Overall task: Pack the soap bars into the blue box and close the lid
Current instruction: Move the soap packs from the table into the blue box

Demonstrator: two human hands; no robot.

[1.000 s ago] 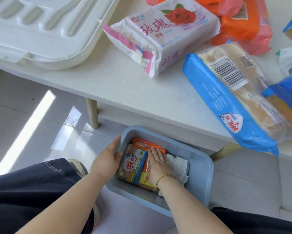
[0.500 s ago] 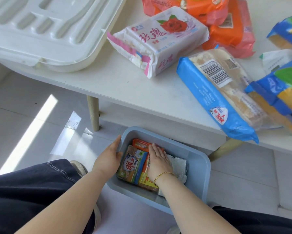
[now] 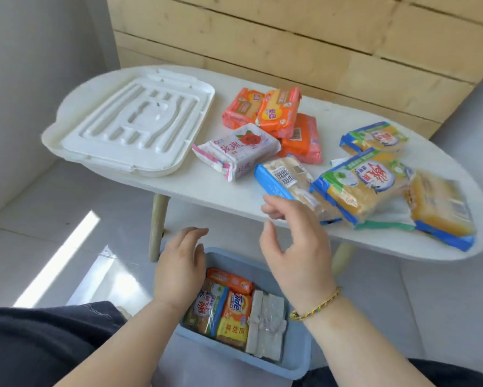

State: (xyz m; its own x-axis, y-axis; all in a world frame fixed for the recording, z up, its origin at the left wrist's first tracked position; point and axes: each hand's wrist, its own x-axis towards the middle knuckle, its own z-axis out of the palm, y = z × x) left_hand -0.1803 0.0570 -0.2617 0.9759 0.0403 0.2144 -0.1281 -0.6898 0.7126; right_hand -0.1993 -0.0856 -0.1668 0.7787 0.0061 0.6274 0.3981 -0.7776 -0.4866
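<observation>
The blue box (image 3: 299, 342) stands on the floor between my knees. Several wrapped soap bars lie in it, among them an orange one (image 3: 230, 282), a yellow Tide one (image 3: 234, 317) and a white one (image 3: 267, 328). My left hand (image 3: 179, 266) hovers open over the box's left rim. My right hand (image 3: 296, 247) is raised, empty, fingers spread, just in front of a blue-wrapped soap pack (image 3: 287, 180) at the table's front edge. More soap packs lie on the table: a white rose pack (image 3: 234, 152) and orange packs (image 3: 276, 113). The white lid (image 3: 128, 127) rests on the table's left.
The white oval table (image 3: 207, 191) has pale legs (image 3: 158, 224) beside the box. Blue and yellow soap packs (image 3: 366, 185) crowd the table's right end. A wooden panel wall (image 3: 290, 46) runs behind. My dark trouser legs (image 3: 39, 344) flank the box.
Both hands have left the box: the right one rose toward the table's soap packs, the left lifted off the rim. The camera tilted up, showing the whole table.
</observation>
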